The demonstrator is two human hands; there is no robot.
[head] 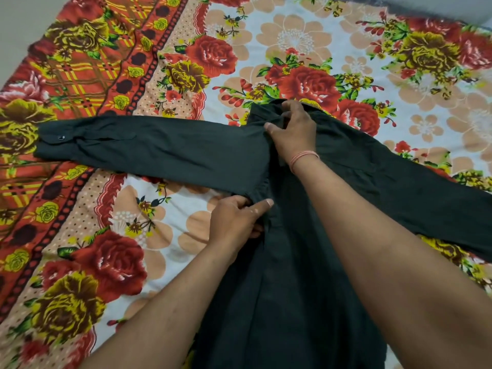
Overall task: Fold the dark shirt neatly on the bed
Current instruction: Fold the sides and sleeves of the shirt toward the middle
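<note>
Both hands (266, 177) pinch shirt (292, 275) on floral bedsheet (306, 35).

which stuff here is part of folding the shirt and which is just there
Part of the job:
- dark shirt
- left sleeve stretched out flat
- left hand pinching the shirt near the armpit
- right hand gripping the shoulder by the collar
- bed, covered by the floral sheet

Just there:
- thread bracelet on the right wrist

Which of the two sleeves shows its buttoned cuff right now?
The long dark sleeve stretched out to the left; its cuff button lies over the sheet's red patterned border. The other sleeve runs off the frame's right edge, cuff unseen.
</note>
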